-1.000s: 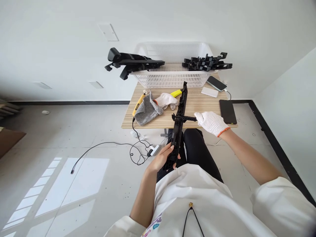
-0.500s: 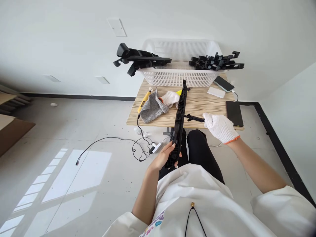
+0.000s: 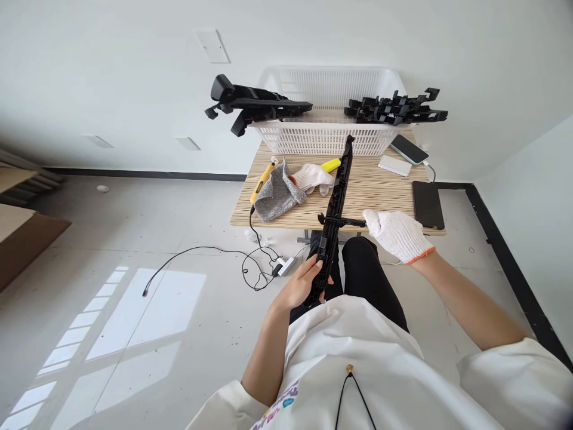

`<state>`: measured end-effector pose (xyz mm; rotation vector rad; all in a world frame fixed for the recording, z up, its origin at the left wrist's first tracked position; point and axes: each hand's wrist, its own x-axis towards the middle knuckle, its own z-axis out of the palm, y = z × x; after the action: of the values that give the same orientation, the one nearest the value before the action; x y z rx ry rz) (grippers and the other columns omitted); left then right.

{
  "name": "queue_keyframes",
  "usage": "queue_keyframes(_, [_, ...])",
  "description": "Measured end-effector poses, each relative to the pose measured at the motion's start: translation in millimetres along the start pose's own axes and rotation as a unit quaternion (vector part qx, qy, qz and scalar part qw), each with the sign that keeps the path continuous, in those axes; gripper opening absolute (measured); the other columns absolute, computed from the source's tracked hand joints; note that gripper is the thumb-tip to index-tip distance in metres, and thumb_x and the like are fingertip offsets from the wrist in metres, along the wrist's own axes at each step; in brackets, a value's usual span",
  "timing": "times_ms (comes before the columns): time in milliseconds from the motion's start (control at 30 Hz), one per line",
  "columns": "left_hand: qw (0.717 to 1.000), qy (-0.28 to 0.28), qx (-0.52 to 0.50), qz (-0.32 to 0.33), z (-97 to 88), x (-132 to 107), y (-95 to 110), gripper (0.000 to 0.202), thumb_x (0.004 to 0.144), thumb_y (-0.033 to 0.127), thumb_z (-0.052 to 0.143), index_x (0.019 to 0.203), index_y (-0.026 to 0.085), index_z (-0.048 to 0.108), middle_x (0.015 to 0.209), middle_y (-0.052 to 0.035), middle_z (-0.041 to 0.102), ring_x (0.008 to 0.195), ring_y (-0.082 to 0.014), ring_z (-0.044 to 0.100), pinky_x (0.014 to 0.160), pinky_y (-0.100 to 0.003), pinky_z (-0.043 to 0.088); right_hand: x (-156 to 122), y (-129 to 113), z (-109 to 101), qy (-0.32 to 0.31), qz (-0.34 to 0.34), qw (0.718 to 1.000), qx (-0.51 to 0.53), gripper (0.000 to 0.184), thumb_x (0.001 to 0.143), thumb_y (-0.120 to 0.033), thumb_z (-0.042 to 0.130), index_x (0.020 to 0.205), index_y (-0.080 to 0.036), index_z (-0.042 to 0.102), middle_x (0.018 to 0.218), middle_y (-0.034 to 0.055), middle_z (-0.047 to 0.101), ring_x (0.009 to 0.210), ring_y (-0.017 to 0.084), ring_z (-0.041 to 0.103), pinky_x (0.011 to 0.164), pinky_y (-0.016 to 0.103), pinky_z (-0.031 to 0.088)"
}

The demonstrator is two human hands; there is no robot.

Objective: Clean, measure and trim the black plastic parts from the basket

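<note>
My bare left hand [image 3: 307,283] is wrapped round the lower end of a long black plastic part [image 3: 333,215], which tilts up and away over the table's front edge. In a white knitted glove with an orange cuff, my right hand [image 3: 396,234] grips one end of a slim black bar [image 3: 351,222]. The bar lies crosswise over the long part, and its far tip sticks out past the left side. Whether the two are joined or only touching, I cannot tell. The glove hides the bar's right end.
A white basket [image 3: 326,142] on the wooden table [image 3: 376,197] carries black parts [image 3: 264,107] on both sides. A grey cloth [image 3: 277,194], a spare glove [image 3: 311,177], a yellow corded tool [image 3: 262,184], a yellow-handled item [image 3: 330,165], phone [image 3: 409,149] and black tablet-like device [image 3: 427,205] lie there.
The slim bar has moved left across the long part, so its tip now shows beyond the far side. The long part's upper end has swung to the right.
</note>
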<state>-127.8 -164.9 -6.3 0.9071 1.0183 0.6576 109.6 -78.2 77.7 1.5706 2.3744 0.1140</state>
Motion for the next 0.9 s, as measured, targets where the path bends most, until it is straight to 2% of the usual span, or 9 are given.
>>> queue_keyframes(300, [0.999,-0.01,-0.041,-0.008,1.8,-0.9,-0.3,0.042,0.091,0.058,0.053,0.109,0.019,0.054,0.091,-0.0064,0.071,0.043,-0.0141,0.059,0.036,-0.025,0.036,4.1,4.5,11.3,-0.01,0.001,0.998,0.06,0.051,0.1,-0.031,0.017,0.13,-0.018,0.057,0.085,0.0111,0.071,0.07,0.024,0.064,0.055,0.028,0.023])
queue_keyframes(400, [0.999,-0.012,-0.048,-0.006,0.6,-1.4,-0.8,0.04,0.092,0.057,0.053,0.108,0.02,0.054,0.09,-0.0053,0.07,0.044,-0.0146,0.06,0.037,-0.026,0.039,5.0,3.6,7.7,-0.025,0.014,0.99,0.135,0.064,0.102,-0.044,0.009,0.112,-0.02,0.068,0.078,0.0087,0.069,0.069,0.022,0.063,0.055,0.028,0.023])
queue_keyframes(500, [0.998,-0.018,-0.053,-0.003,-0.6,-1.1,-2.7,0.038,0.092,0.056,0.052,0.103,0.02,0.053,0.089,-0.005,0.07,0.044,-0.0146,0.06,0.039,-0.027,0.04,5.5,2.7,4.1,-0.025,0.032,0.983,0.179,0.07,0.101,-0.052,0.007,0.097,-0.023,0.07,0.074,0.0062,0.068,0.067,0.021,0.061,0.054,0.029,0.022])
queue_keyframes(600, [0.998,-0.024,-0.063,0.001,-1.5,-0.5,-4.7,0.038,0.093,0.056,0.051,0.105,0.02,0.052,0.09,-0.0054,0.069,0.044,-0.0147,0.059,0.039,-0.028,0.041,5.9,3.4,5.0,-0.012,0.026,0.983,0.179,0.064,0.1,-0.049,0.011,0.1,-0.024,0.07,0.076,0.0051,0.068,0.068,0.021,0.06,0.054,0.029,0.021])
queue_keyframes(767, [0.997,-0.032,-0.069,0.002,-3.2,-1.0,-2.9,0.037,0.093,0.056,0.052,0.102,0.02,0.051,0.083,-0.0029,0.067,0.044,-0.0152,0.06,0.04,-0.027,0.043,8.2,5.1,7.5,0.006,-0.023,0.992,0.127,0.052,0.097,-0.034,0.018,0.117,-0.023,0.065,0.079,0.0059,0.068,0.061,0.02,0.056,0.055,0.03,0.018])
queue_keyframes(900, [0.997,-0.026,-0.073,-0.006,-4.1,-0.1,-0.4,0.038,0.092,0.056,0.053,0.102,0.02,0.051,0.083,-0.0026,0.068,0.043,-0.0146,0.06,0.038,-0.026,0.04,11.3,3.2,4.1,-0.007,-0.006,0.988,0.151,0.057,0.099,-0.042,0.015,0.109,-0.025,0.068,0.076,0.005,0.068,0.061,0.02,0.056,0.055,0.03,0.02])
